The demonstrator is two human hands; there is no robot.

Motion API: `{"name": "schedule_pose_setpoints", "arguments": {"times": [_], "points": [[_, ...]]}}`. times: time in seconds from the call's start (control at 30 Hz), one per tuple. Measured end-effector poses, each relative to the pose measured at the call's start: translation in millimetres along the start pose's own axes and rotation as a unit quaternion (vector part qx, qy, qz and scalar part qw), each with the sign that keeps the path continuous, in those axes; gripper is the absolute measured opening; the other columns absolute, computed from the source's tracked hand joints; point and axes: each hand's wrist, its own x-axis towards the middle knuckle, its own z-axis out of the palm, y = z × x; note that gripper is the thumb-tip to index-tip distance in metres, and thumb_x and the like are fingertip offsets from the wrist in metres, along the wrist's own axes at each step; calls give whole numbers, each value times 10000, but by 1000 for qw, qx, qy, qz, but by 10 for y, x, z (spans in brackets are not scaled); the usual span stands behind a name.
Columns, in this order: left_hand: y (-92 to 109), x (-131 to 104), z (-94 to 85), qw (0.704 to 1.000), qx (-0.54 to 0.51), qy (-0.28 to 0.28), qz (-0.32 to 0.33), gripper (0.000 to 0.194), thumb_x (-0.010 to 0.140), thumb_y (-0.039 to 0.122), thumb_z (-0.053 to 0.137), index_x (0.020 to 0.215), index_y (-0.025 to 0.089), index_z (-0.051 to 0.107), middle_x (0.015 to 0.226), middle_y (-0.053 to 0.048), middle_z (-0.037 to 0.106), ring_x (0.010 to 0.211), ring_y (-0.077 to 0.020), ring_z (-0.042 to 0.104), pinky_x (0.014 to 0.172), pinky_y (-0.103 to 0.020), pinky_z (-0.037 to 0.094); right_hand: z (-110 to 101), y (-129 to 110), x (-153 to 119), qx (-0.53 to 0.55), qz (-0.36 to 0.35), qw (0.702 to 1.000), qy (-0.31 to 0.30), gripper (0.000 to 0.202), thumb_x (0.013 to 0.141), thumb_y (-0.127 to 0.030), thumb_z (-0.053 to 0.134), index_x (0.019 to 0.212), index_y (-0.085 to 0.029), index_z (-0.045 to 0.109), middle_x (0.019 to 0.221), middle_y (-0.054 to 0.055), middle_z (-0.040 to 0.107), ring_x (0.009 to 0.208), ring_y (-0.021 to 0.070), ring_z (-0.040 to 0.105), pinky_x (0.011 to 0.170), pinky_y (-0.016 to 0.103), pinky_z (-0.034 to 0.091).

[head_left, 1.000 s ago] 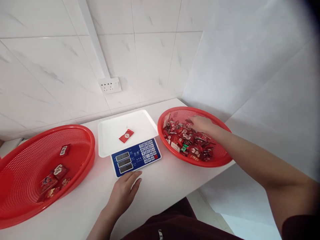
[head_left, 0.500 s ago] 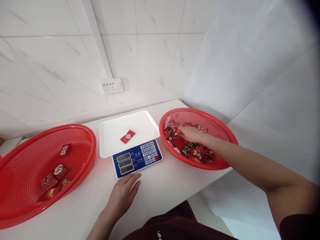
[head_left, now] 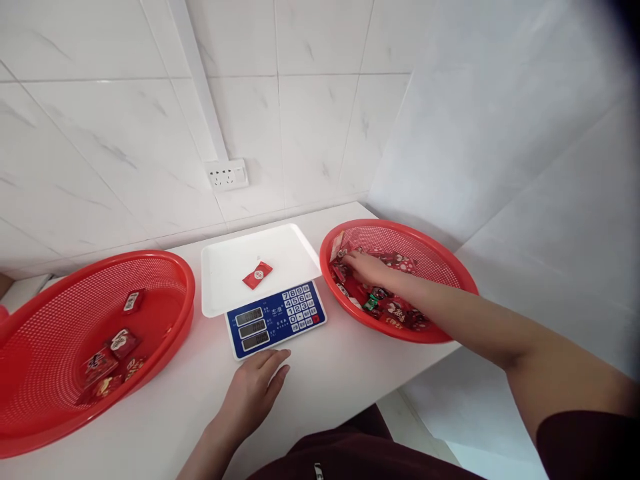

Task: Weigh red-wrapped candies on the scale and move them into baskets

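My right hand (head_left: 369, 268) reaches into the right red basket (head_left: 463, 273), its fingers curled down among wrapped candies (head_left: 396, 312). Whatever the fingertips pinch is hidden by the wrappers. In front of the blue-faced digital scale (head_left: 274, 313), my left hand (head_left: 259, 385) rests on the table with its fingers stretched out, holding nothing. Its fingertips lie at the scale's near edge. One red wrapped candy (head_left: 258, 275) sits on the scale's white weighing tray (head_left: 220, 267). A green-wrapped piece (head_left: 371, 303) shows among the red ones in the right basket.
On the left stands another red perforated basket (head_left: 183, 313), with several red wrapped candies (head_left: 103, 363) in it. Both baskets and the scale share a white table (head_left: 200, 387). A tiled wall with a power socket (head_left: 227, 175) rises behind; another wall closes the right side.
My right hand has shifted slightly left within the right basket, toward its far left side. The left hand and the candy on the scale stay in place; the view has shifted a little.
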Motion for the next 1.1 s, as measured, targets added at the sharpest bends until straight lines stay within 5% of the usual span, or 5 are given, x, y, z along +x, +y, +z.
{"name": "schedule_pose_setpoints", "arguments": {"times": [0.37, 0.6, 0.8, 0.93, 1.1], "points": [[-36, -28, -15, 1000, -10, 7, -8, 236, 899, 272, 452, 1065, 231, 615, 981, -54, 707, 841, -186, 684, 706, -278, 568, -529, 467, -146, 94, 100, 990, -30, 556, 708, -124, 600, 1254, -177, 506, 917, 63, 699, 647, 189, 628, 583, 292, 479], [23, 30, -50, 1000, -27, 8, -3, 240, 902, 270, 451, 1070, 225, 616, 983, -60, 706, 848, -189, 680, 706, -285, 565, -560, 311, -125, 101, 117, 988, 18, 143, 611, -85, 638, 737, -153, 650, 710, 45, 671, 705, 228, 612, 638, 306, 462], [92, 137, -201, 988, -135, -6, -71, 223, 891, 292, 473, 1047, 250, 626, 1017, -40, 697, 915, -185, 664, 744, -273, 557, -893, -70, -334, 212, 94, 967, 106, 278, 769, -254, 543, 1037, -181, 562, 901, 51, 684, 788, 197, 650, 664, 295, 517], [211, 390, -242, 940, -312, -10, -137, 315, 874, 334, 510, 1174, 247, 553, 1167, -71, 627, 1066, -212, 593, 876, -356, 512, -887, -560, -629, 462, 47, 881, 88, 308, 696, -288, 630, 993, -236, 565, 831, 24, 677, 724, 205, 663, 629, 348, 549], [321, 742, -249, 785, -599, 32, -154, 753, 775, 416, 653, 1399, 264, 260, 1422, -134, 367, 1283, -279, 394, 959, -415, 442, -494, -1172, -857, 552, -2, 834, 6, 290, 619, -270, 705, 887, -252, 597, 807, -10, 667, 684, 180, 644, 624, 331, 540]]}}
